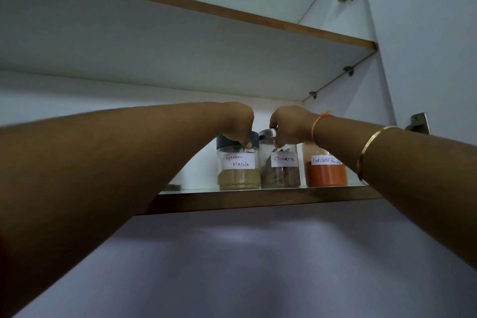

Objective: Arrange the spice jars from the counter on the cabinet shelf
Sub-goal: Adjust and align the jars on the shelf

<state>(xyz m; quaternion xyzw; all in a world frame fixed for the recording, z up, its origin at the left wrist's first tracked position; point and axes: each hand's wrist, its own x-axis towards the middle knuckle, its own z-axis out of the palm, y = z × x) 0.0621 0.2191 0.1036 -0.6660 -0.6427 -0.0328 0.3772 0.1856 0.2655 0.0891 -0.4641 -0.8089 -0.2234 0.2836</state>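
Grips dark lid of Garam Masala jar (238, 173) with curled left hand (238, 124), grips silver lid of Cinnamon jar (281, 173) just beside it with right hand (290, 126), Red Chilli Powder jar (325, 174) next right, all upright near front of cabinet shelf (258, 200).

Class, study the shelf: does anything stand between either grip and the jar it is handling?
Nothing visible does. The left grip holds the garam masala jar at its lid; the right grip holds the cinnamon jar at its lid. The red chilli powder jar stands further right on the shelf, out of the way.
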